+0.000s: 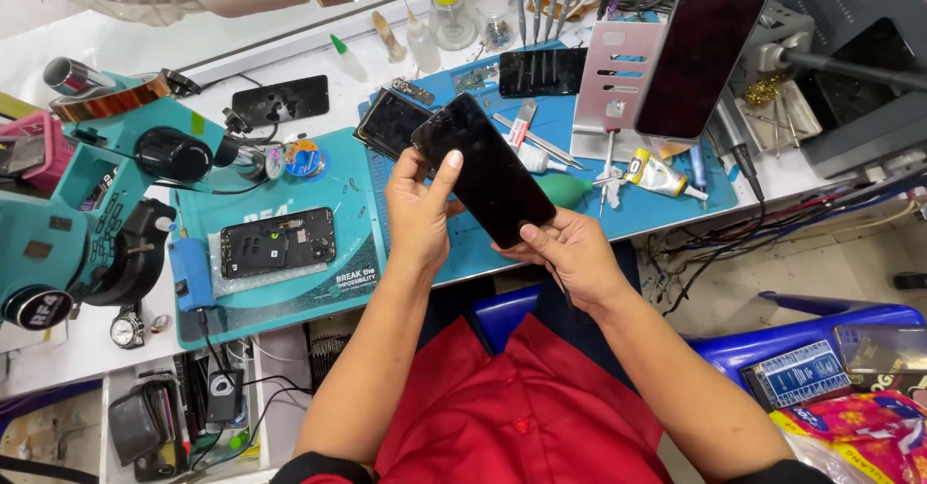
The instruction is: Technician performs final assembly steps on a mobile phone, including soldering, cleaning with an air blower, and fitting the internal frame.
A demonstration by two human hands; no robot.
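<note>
Both hands hold black phone (488,170) above front edge of blue mat (565,136). Left hand (420,209) grips its left side, thumb on glass. Right hand (570,247) clasps lower corner. Opened phone (278,242) lies on teal mat (328,180), apparently backless. Microscope (87,194) far left.

We are observing bare forearms, the left hand (417,215) and right hand (572,249) ungloved; we are noting a red buttoned garment with dark sleeve edges.
</note>
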